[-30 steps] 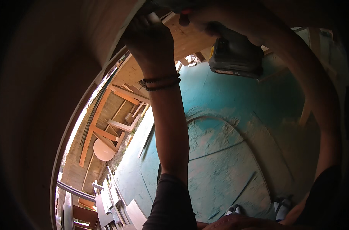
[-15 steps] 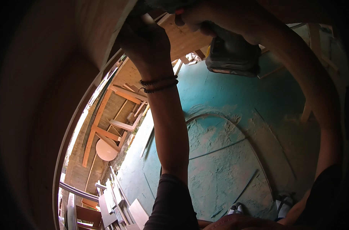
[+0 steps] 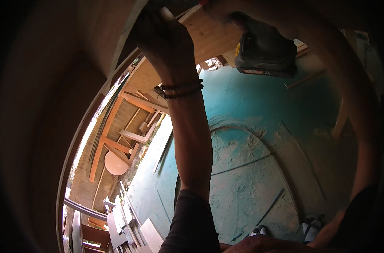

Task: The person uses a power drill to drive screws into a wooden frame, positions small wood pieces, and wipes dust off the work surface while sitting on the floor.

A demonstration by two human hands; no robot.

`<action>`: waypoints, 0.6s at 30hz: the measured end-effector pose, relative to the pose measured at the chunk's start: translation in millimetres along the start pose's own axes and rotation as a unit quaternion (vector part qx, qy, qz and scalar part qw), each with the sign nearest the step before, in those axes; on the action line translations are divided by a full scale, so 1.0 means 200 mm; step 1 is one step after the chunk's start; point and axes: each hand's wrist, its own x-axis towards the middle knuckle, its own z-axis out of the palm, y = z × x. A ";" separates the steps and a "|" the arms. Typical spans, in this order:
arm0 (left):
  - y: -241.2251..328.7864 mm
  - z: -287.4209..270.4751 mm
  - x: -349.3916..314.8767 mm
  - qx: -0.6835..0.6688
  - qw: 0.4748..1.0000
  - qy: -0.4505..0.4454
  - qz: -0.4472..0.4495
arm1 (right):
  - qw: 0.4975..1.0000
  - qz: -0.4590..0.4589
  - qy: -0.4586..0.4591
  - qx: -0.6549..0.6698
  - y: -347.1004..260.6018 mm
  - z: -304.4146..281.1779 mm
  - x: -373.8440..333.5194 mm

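My left hand [image 3: 164,44] is raised at the top, beside the edge of a curved wooden panel [image 3: 103,38]. Its fingers look bent around something, but deep shadow hides most of them; a pale spot shows by the fingertips. Two dark beaded bracelets [image 3: 181,90] circle that wrist. My right hand [image 3: 280,25], dim at the top right, is closed around the handle of a cordless drill [image 3: 265,59]. The drill's black battery base hangs below the hand, while its front end is out of view. Between both hands lies a light wooden board [image 3: 209,36].
Below is a dusty blue-green floor [image 3: 242,101] with a thin curved strip [image 3: 280,168] and sawdust. Wooden frames [image 3: 124,126] and a round pale disc [image 3: 116,163] stand at left. Several offcuts [image 3: 128,227] are stacked at lower left. My feet [image 3: 259,230] show at the bottom.
The drill in my right hand has shifted right and slightly up. My left hand and forearm have moved a little to the right. More of the light board shows between them.
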 end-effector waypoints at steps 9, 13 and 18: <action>0.06 -0.03 0.02 0.060 0.998 -0.022 -0.023 | 1.000 0.011 -0.003 -0.011 -0.02 -0.02 0.03; 0.07 -0.02 0.05 -0.561 0.803 0.090 -0.181 | 1.000 0.009 0.000 -0.014 -0.03 -0.01 0.02; 0.00 -0.03 0.02 -0.425 0.874 0.081 -0.220 | 1.000 0.003 0.009 -0.020 -0.05 -0.03 0.03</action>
